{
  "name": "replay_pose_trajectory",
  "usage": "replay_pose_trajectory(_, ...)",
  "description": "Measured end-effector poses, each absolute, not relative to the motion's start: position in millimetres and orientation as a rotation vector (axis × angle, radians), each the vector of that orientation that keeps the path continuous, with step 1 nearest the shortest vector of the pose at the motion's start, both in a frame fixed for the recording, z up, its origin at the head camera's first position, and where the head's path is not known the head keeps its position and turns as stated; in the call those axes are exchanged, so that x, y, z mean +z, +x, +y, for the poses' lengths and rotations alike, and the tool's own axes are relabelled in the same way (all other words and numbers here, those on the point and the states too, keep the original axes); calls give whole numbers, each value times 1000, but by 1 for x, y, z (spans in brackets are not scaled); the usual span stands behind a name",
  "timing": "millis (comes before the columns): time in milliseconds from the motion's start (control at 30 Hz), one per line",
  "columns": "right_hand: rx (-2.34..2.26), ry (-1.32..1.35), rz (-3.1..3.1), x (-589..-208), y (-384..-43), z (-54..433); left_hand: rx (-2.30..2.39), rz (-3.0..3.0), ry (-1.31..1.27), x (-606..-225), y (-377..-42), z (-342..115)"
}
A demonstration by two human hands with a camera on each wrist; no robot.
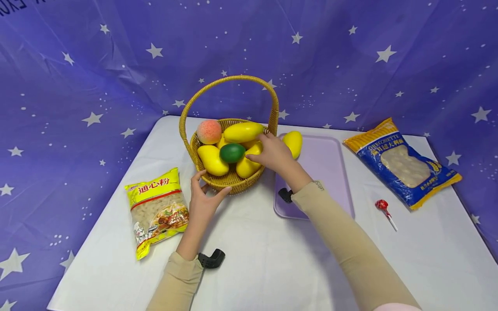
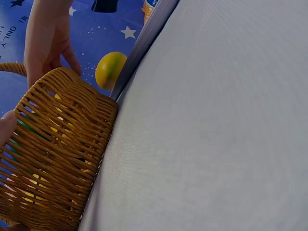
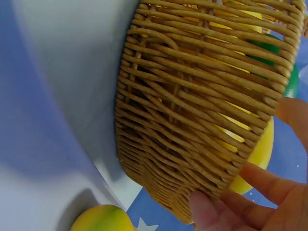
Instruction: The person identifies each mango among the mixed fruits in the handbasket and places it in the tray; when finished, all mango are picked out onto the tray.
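A woven basket (image 1: 236, 185) with a tall arched handle stands at the back of the table. In it lie several yellow mangoes (image 1: 213, 160), a peach (image 1: 209, 131) and a dark green oval fruit (image 1: 232, 153). My left hand (image 1: 203, 203) holds the basket's front left, thumb and fingers spread against the wicker. At the right rim, near the handle's foot, my right hand (image 1: 274, 154) grips the basket; its thumb reaches inside over a mango, while fingertips (image 3: 202, 209) touch the outer weave in the right wrist view.
Right of the basket lies a lilac tray (image 1: 324, 172), with another mango (image 1: 293, 144) at its back left corner. A yellow pasta bag (image 1: 159, 211) is at left. Farther right are a blue orecchiette bag (image 1: 404, 166) and a red lollipop (image 1: 383, 205). A starry purple cloth hangs behind.
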State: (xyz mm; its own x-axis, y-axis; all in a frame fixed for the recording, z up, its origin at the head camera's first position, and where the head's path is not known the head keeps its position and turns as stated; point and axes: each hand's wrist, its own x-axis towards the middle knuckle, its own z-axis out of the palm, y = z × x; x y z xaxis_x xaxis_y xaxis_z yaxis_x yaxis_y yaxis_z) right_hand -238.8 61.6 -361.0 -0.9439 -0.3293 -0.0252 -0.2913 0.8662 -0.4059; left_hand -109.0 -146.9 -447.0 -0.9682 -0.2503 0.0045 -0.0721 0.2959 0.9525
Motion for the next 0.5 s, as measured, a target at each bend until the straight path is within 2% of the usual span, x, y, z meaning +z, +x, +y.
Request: replay_pose_trajectory(500, -523, -546, 2912, -372, -243, 57, -1739, -2403, 302, -446, -109, -146)
